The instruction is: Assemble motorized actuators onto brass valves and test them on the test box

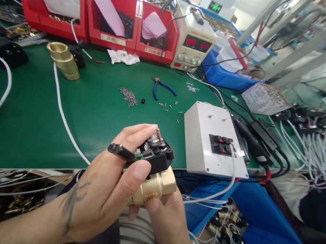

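My left hand [116,176] is closed around an open-topped black actuator housing [161,157], its thumb along the near side and its fingers behind. Inside the housing a circuit board and small metal parts show, and a black cable gland sticks out to the left. Directly below it is a brass valve body [157,185], which appears joined to the housing. My right hand [170,219] grips this brass body from underneath, with its thumb on the near face. The assembly is held tilted above my lap at the bench's front edge.
On the green bench [100,103] lie blue-handled pliers [164,88], screws [128,97] and a brass fitting [63,60]. A grey box with terminals [206,141] stands right of my hands. Red bins [111,38] and a power supply [192,39] line the back. A blue crate [274,240] is below right.
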{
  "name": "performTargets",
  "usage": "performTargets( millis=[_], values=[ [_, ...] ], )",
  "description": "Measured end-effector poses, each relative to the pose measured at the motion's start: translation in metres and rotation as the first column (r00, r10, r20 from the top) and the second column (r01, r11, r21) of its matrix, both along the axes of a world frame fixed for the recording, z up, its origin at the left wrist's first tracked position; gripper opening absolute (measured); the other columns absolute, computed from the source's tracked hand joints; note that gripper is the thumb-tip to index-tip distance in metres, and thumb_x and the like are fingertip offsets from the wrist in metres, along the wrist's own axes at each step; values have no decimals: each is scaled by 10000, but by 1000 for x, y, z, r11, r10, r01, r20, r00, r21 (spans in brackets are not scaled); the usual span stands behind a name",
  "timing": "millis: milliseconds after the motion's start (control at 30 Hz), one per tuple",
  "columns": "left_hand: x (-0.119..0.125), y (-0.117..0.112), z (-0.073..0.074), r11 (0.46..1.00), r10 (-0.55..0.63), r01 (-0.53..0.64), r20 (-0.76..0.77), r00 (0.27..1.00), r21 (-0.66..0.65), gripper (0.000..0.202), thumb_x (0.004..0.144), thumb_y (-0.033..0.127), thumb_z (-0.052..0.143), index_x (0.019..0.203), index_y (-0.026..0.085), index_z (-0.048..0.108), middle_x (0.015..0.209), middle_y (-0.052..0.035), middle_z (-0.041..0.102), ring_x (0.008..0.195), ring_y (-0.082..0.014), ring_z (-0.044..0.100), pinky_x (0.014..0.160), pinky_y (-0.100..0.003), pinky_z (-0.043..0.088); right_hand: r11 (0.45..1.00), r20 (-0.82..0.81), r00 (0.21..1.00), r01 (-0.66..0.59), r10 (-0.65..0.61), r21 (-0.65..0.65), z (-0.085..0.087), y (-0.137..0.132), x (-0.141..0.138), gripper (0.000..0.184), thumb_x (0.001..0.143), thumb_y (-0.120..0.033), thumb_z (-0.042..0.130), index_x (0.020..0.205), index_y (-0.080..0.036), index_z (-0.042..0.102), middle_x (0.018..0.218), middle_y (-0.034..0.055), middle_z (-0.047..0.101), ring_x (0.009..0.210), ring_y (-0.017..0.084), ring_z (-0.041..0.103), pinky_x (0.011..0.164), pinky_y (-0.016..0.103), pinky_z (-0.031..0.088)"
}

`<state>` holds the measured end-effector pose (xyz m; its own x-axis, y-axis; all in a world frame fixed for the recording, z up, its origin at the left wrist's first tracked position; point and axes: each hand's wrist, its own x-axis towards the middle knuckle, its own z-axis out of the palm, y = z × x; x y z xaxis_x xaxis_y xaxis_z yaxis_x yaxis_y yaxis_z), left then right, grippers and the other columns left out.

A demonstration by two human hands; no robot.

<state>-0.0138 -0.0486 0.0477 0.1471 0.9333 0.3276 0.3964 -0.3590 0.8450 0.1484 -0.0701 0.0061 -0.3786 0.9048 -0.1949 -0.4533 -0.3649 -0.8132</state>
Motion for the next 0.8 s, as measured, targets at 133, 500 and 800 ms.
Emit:
performTargets(
  millis=[133, 500, 800],
  values=[
    [-1, -2, 0, 999, -22, 19, 52, 998, 51, 439, 1083, 361, 402, 1515, 322, 467, 1569, 0, 491, 1469, -207, 447, 1218, -309, 401, 998, 37, 997, 66, -66, 11, 6, -3, -1, 628, 769, -516, 912, 1170, -199, 547, 897, 57, 713, 660, 164, 699, 604, 269, 644],
    [-6, 8, -3, 997, -78, 77, 61, 995, 7, 475, 1086, 420, 410, 1544, 299, 449, 1601, 28, 486, 1482, -167, 440, 1235, -242, 339, 999, -62, 998, 30, -28, 43, -3, 6, -2, 562, 831, -589, 836, 1078, -166, 560, 813, 46, 699, 539, 118, 651, 483, 182, 579],
    [-10, 15, -10, 994, -61, 69, 95, 994, -82, 446, 1074, 366, 492, 1513, 291, 513, 1560, 68, 542, 1436, -118, 504, 1169, -129, 372, 999, -42, 999, 20, -18, 40, 9, 13, -2, 400, 910, -451, 790, 990, -158, 529, 780, -10, 621, 467, 27, 529, 411, 89, 453]
  ],
)
